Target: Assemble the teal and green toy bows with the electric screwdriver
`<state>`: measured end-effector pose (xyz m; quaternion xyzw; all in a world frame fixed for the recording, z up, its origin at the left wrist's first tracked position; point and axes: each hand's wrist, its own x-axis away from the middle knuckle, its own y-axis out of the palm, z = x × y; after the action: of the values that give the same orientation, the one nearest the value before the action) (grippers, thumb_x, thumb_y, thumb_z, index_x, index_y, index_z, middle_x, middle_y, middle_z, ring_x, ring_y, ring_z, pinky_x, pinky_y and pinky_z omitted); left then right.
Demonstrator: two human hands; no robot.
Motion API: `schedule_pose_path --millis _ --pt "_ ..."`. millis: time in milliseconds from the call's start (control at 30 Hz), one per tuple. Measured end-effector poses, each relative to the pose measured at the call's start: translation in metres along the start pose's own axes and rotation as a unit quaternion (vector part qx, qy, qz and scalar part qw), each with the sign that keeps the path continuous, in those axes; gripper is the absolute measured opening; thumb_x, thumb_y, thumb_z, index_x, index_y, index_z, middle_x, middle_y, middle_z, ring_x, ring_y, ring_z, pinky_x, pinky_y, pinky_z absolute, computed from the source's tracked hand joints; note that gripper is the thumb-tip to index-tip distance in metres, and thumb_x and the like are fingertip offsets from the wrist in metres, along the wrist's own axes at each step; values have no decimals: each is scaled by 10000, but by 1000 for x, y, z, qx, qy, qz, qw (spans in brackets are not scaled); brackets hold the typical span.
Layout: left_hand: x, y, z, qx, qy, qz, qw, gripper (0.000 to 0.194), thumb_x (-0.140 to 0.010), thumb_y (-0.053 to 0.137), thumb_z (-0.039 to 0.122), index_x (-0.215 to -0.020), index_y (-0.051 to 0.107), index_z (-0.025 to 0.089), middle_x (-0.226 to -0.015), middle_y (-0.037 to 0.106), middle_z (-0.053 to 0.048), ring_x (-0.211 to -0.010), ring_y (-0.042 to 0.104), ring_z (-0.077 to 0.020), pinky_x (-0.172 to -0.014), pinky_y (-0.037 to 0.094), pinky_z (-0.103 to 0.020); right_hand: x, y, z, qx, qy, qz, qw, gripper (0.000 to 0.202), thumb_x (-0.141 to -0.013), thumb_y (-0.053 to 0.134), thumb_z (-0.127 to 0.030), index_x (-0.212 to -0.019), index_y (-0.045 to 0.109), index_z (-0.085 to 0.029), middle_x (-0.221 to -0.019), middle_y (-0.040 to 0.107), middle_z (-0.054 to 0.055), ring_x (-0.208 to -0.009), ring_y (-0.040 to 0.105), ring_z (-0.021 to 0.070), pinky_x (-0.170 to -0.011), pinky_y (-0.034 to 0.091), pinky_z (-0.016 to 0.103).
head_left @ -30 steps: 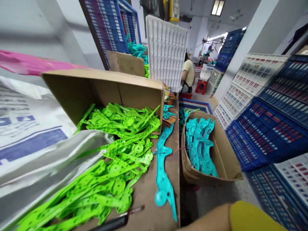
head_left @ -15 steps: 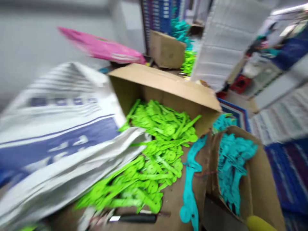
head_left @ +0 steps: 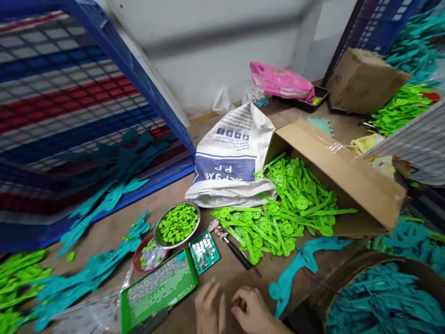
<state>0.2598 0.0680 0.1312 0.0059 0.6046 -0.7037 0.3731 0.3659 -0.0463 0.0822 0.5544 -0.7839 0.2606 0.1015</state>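
My left hand is at the bottom middle, just right of a green tray of small metal parts. Its fingers are stretched out, and nothing shows in them. Close beside it, my right hand has curled fingers with the tips pressed together; what they hold, if anything, is too small to make out. Beyond the hands lie a screwdriver with a black handle and a small teal tray of white discs. Right of my right hand lies a teal plastic piece, long and flat.
A tipped cardboard box spills green plastic pieces. A white sack stands beside it. A metal bowl holds small green parts, overlapping a red basket. A box of teal pieces is at right; a blue mesh crate stands left.
My view has swung left and pulled back, so the sack and tipped box appear smaller and farther right. Both hands, the bowl and the trays have come into sight.
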Motion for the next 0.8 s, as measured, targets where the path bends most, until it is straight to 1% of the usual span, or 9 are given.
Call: schedule_pose_path --millis 67,133,233,300,367,433,567,667,800 --pt "-76 35 -15 33 -9 115 993 616 -906 629 158 -1470 416 285 -1249 572 -122 -1168 608 -286 -952 568 -482 -1 -36 -23 -32 -15 44 998 166 -750 685 -166 -889 752 -228 -838 774 24 -746 723 203 -726 544 308" --pt "-169 63 -30 42 -41 168 984 587 -915 627 259 -1455 402 224 -1329 531 -159 -1261 547 -322 -1066 480 -552 -11 -79 -48 -76 -47 65 994 217 -806 649 -213 -1001 744 -224 -826 769 19 -720 710 183 -666 530 278" --pt "-290 93 -47 21 -130 32 991 577 -982 487 310 -1516 339 148 -1531 407 -228 -1459 382 -355 -1203 313 -615 -48 -148 -93 -75 -133 153 976 272 -875 585 -262 -1114 698 -200 -889 761 38 -705 692 165 -649 520 270" --pt "-329 111 -53 1 -137 -14 991 640 -957 553 384 -1517 380 126 -1588 367 -257 -1522 281 -418 -1211 264 -664 -92 -192 -130 -64 -183 239 951 298 -898 565 -275 -1163 662 -181 -972 751 62 -703 682 156 -691 539 283" --pt "-331 131 -58 -24 -136 -81 987 758 -885 663 484 -1504 440 107 -1618 343 -288 -1537 221 -502 -1184 252 -728 -149 -231 -171 -57 -202 309 928 299 -910 567 -259 -1188 633 -167 -1040 745 81 -740 684 158 -770 559 297" --pt "-310 153 -62 -42 -120 -151 980 806 -829 727 542 -1487 509 130 -1622 373 -271 -1529 253 -521 -1199 224 -734 -215 -262 -214 10 -188 346 919 333 -906 568 -194 -1234 589 -139 -1132 732 107 -757 664 147 -831 557 298" --pt "-265 192 -70 -59 -94 -247 963 723 -909 624 586 -1514 525 202 -1651 387 -189 -1548 297 -438 -1253 180 -685 -349 -299 -285 108 -183 358 909 339 -870 534 -71 -1205 566 -31 -1335 602 253 -1143 594 190 -1090 434 354" --pt "-249 213 -80 -65 -88 -272 956 736 -957 517 638 -1561 462 220 -1687 310 -176 -1568 257 -424 -1254 165 -699 -428 -317 -311 148 -214 330 908 291 -845 504 -4 -1120 597 -34 -1412 526 296 -1320 487 218 -1176 319 401" --pt "-233 236 -92 -77 -71 -254 961 798 -970 436 690 -1626 322 250 -1720 222 -156 -1582 221 -415 -1259 174 -695 -504 -339 -308 230 -196 306 903 389 -764 635 -12 -1148 603 -67 -1451 472 328 -1350 490 266 -1077 385 408"
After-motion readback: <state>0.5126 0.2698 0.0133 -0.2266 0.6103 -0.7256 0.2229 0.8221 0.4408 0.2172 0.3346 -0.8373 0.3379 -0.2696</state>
